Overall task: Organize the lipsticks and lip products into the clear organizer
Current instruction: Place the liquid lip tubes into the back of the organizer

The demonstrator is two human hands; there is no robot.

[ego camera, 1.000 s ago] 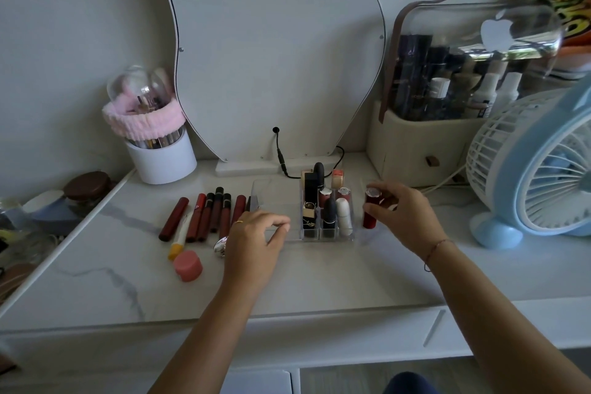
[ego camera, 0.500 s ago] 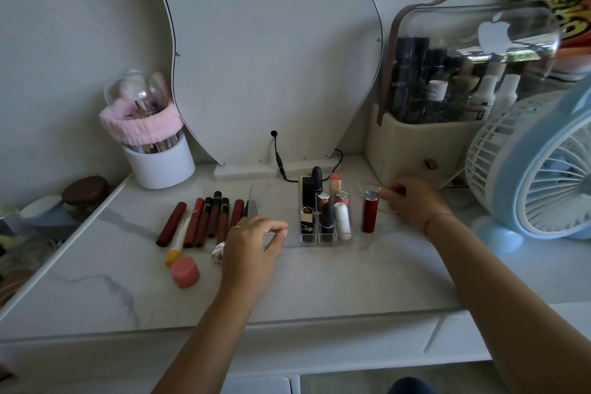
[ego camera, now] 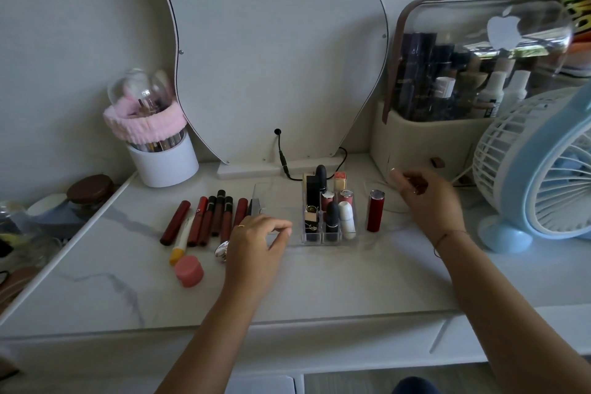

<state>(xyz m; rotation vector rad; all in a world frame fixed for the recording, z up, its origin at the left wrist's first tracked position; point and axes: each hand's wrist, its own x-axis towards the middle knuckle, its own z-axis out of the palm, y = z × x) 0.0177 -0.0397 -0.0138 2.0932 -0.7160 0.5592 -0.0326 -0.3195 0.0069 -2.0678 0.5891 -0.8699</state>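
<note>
The clear organizer (ego camera: 275,198) stands mid-table, and several lipsticks fill its middle slots (ego camera: 331,211). A red lipstick (ego camera: 375,215) stands upright just right of those slots; whether it is inside a compartment I cannot tell. My right hand (ego camera: 425,198) hovers to the right of it, fingers loosely apart, holding nothing. My left hand (ego camera: 256,243) has curled fingers on the organizer's front left rim. Left of the organizer lie several dark red lip tubes (ego camera: 211,220), a yellow-capped tube (ego camera: 180,240), a pink round pot (ego camera: 189,270) and a small silver item (ego camera: 222,248).
A white brush cup with a pink headband (ego camera: 163,156) stands back left. The mirror (ego camera: 271,51) and its black cable (ego camera: 283,153) are behind the organizer. A beige cosmetic case (ego camera: 415,144) and a blue fan (ego camera: 543,176) crowd the right.
My right hand set the red lipstick upright beside the filled slots, let go of it and drew back to the right. My left hand stayed on the organizer.
</note>
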